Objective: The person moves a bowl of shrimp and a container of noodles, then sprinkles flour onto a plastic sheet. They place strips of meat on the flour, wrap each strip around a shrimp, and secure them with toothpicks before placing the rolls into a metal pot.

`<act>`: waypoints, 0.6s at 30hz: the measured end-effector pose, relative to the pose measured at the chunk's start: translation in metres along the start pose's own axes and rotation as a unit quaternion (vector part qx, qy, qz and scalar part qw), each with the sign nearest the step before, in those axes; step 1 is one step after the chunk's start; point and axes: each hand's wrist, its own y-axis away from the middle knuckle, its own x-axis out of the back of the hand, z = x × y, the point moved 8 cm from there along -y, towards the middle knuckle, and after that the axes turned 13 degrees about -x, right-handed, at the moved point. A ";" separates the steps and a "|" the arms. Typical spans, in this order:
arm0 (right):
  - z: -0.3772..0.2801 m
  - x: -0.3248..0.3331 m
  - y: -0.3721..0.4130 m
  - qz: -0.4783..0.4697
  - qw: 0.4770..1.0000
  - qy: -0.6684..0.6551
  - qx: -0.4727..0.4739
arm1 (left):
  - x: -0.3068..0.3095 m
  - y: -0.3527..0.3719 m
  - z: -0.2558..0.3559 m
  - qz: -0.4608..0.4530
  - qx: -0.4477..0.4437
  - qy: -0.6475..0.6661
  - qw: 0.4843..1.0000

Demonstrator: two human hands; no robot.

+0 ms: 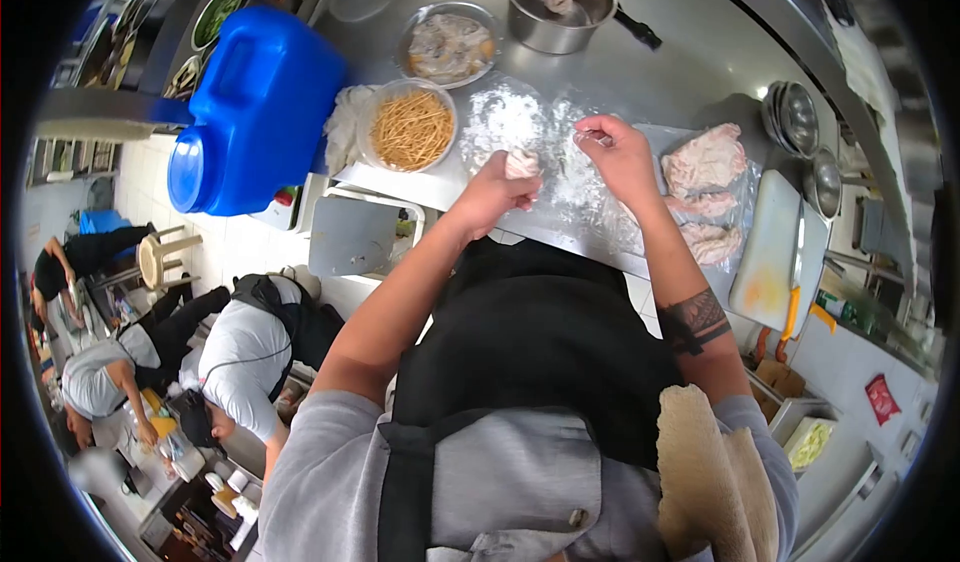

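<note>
My left hand (492, 194) is closed around a rolled piece of floured raw meat (521, 165), just above the counter's front edge. To its right, my right hand (618, 157) hovers over white flour (503, 114) spread on the steel counter. Its thumb and fingertips are pinched together, and what lies between them is too small to make out. Left of the flour is a round tub of wooden toothpicks (411, 130). Several flat slices of floured meat (704, 160) lie on a plastic sheet beside my right forearm.
A steel bowl (404, 64) of coated pieces and a pot (560, 38) holding a rolled piece stand at the back. A large blue jug (255, 102) is at left. A knife (795, 287) rests by the white cutting board (768, 247) at right. Other people work behind, lower left.
</note>
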 end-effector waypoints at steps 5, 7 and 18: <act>-0.097 -0.069 -0.001 -0.059 0.971 0.110 0.202 | -0.002 0.012 0.011 -0.011 -0.063 -0.146 0.987; -0.128 -0.106 0.003 -0.066 0.942 0.159 0.289 | -0.003 0.022 0.017 0.014 -0.075 -0.143 0.987; -0.148 -0.190 -0.016 -0.019 0.822 0.466 0.326 | 0.028 0.053 0.013 0.051 -0.105 -0.017 0.993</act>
